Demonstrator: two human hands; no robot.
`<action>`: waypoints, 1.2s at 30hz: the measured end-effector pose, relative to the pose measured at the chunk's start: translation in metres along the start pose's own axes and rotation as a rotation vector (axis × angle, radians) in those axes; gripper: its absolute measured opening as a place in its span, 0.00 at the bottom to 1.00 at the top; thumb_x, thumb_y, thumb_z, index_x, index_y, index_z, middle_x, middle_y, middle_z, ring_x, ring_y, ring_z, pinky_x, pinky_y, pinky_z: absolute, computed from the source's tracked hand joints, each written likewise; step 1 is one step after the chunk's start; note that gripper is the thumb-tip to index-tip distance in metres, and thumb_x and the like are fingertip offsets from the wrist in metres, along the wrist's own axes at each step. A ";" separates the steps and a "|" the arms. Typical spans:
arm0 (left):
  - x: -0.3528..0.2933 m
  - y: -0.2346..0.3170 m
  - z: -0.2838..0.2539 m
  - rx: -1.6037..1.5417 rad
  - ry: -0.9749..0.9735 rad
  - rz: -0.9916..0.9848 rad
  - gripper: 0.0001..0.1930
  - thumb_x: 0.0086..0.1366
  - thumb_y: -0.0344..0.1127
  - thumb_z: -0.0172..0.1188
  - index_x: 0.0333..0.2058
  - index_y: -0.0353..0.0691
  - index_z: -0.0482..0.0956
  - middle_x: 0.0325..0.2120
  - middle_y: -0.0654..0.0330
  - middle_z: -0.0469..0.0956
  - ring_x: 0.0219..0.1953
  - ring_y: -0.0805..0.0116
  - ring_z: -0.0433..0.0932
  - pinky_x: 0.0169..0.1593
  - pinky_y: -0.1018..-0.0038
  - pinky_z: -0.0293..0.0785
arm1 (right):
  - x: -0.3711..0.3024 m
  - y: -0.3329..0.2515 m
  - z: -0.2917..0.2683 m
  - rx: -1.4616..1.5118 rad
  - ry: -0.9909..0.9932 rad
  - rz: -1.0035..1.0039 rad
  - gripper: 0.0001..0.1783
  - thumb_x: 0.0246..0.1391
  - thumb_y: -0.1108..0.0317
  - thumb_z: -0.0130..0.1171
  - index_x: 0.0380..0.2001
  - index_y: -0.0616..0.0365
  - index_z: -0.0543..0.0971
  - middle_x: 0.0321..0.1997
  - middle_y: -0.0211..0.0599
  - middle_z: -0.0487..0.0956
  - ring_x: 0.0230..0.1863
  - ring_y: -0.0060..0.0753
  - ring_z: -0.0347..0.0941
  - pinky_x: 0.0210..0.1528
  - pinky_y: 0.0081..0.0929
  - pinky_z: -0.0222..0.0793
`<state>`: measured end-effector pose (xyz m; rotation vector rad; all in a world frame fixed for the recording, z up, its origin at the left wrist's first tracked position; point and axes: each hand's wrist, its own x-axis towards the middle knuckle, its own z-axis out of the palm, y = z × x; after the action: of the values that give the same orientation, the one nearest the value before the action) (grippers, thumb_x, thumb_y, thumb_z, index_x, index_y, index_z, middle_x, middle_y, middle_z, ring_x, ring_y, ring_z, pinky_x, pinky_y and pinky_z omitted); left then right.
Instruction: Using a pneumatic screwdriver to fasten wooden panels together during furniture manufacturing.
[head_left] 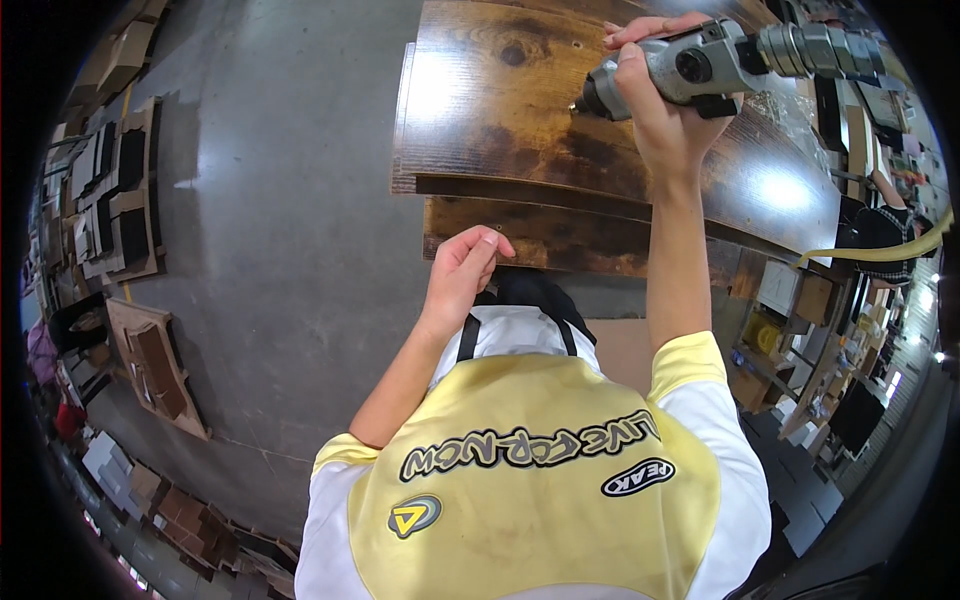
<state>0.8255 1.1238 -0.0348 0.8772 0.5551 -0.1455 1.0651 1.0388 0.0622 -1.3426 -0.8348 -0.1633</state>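
My right hand [668, 125] is wrapped round a grey pneumatic screwdriver [690, 62], held above a glossy brown wood-grain panel [510, 110]. Its tip points left, toward the panel; whether it touches the surface I cannot tell. My left hand [465, 270] is lower down, by the left part of a narrower wood-grain board [570, 238] below the panel's near edge. Thumb and fingertips there are pinched together, and anything between them is too small or hidden to make out.
A yellowish hose [915, 248] curves in at the right, near a person in dark checked clothing [885, 225]. Clear plastic wrap [795, 118] lies on the panel's right side. A loaded shelf [775, 345] stands to the right. Stacked boards [125, 190] lie on the grey floor at left.
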 end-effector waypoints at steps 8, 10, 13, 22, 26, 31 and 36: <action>-0.007 -0.006 -0.015 -0.323 -0.112 -0.126 0.08 0.69 0.34 0.45 0.40 0.38 0.71 0.21 0.72 0.63 0.18 0.86 0.53 0.20 0.85 0.48 | -0.007 0.000 0.008 0.095 0.063 0.122 0.21 0.49 0.85 0.57 0.43 0.57 0.64 0.33 0.36 0.75 0.26 0.18 0.73 0.28 0.17 0.72; -0.010 -0.005 -0.012 -0.263 -0.131 -0.223 0.08 0.70 0.33 0.44 0.40 0.39 0.71 0.22 0.71 0.64 0.19 0.85 0.54 0.20 0.86 0.49 | -0.009 0.001 0.007 0.064 0.052 0.024 0.20 0.49 0.85 0.57 0.43 0.56 0.64 0.34 0.36 0.75 0.26 0.18 0.73 0.27 0.18 0.72; -0.014 -0.008 -0.011 -0.193 -0.161 -0.240 0.08 0.70 0.33 0.43 0.40 0.40 0.71 0.23 0.71 0.66 0.19 0.85 0.53 0.21 0.86 0.50 | -0.010 -0.011 0.013 0.121 0.102 0.188 0.20 0.50 0.85 0.56 0.42 0.56 0.63 0.34 0.37 0.75 0.26 0.18 0.73 0.26 0.18 0.71; -0.030 -0.024 -0.019 -0.311 -0.207 -0.351 0.12 0.64 0.26 0.43 0.43 0.37 0.74 0.31 0.65 0.76 0.22 0.81 0.62 0.23 0.84 0.57 | 0.002 -0.007 0.002 -0.010 0.027 0.023 0.19 0.50 0.83 0.57 0.45 0.58 0.67 0.41 0.42 0.78 0.32 0.23 0.74 0.35 0.21 0.73; -0.035 -0.029 -0.021 -0.303 -0.253 -0.409 0.12 0.67 0.28 0.44 0.46 0.37 0.73 0.33 0.64 0.76 0.24 0.80 0.64 0.24 0.83 0.60 | 0.011 -0.026 -0.023 -0.004 0.085 -0.122 0.21 0.51 0.81 0.58 0.48 0.57 0.66 0.42 0.44 0.77 0.46 0.40 0.76 0.55 0.41 0.71; -0.037 -0.026 -0.019 -0.279 -0.272 -0.361 0.10 0.73 0.37 0.47 0.43 0.39 0.74 0.27 0.67 0.73 0.22 0.81 0.60 0.23 0.84 0.57 | -0.037 -0.061 -0.042 0.320 0.228 0.010 0.24 0.49 0.76 0.60 0.50 0.56 0.66 0.42 0.46 0.76 0.47 0.47 0.75 0.56 0.50 0.70; -0.020 -0.017 0.003 -0.155 -0.387 -0.273 0.16 0.74 0.45 0.44 0.35 0.40 0.73 0.19 0.71 0.61 0.17 0.84 0.51 0.21 0.84 0.48 | -0.084 -0.085 -0.061 0.547 0.319 0.297 0.24 0.46 0.72 0.57 0.49 0.55 0.66 0.42 0.45 0.74 0.46 0.47 0.73 0.57 0.52 0.68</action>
<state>0.8042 1.1088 -0.0344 0.5980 0.3150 -0.5027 0.9848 0.9324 0.0779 -0.8762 -0.3632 0.0813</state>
